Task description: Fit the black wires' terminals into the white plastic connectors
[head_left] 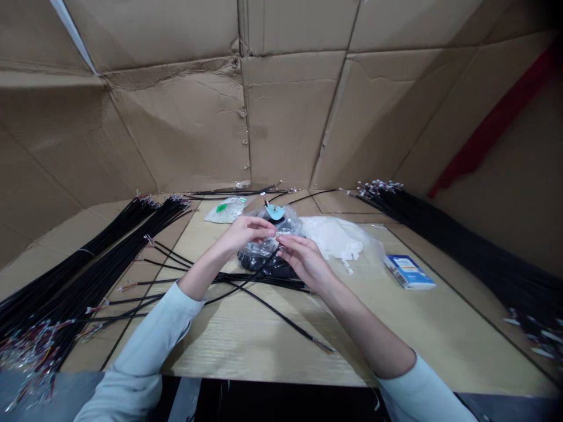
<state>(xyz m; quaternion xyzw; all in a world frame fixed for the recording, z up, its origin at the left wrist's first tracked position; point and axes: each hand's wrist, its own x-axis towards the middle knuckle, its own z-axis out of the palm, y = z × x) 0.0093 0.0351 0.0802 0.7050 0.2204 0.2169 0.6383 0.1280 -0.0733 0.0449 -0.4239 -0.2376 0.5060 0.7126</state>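
The left hand (246,233) and right hand (305,262) are raised over the tabletop (246,346), their fingertips (280,239) closed together on something too small to make out, perhaps the end of a thin black wire (241,282) rising to them. Just beneath lies a clear plastic bag (284,223) of coiled black wire with a teal tag (275,213). Loose black wires (264,280) cross the board under the forearms, and one runs toward the front edge. A pale sleeve (145,346) dragging across them could snag a wire, and a sharp tug could shift the bag or tangle the crimped ends. Wire bundles (101,264) on the left and (457,246) on the right hem the board in, while white plastic parts (336,237) and a blue-and-white carton (409,272) sit to the right. A cardboard wall (285,117) closes the far side, so the most room lies toward the front edge, where anything loose could slip off.
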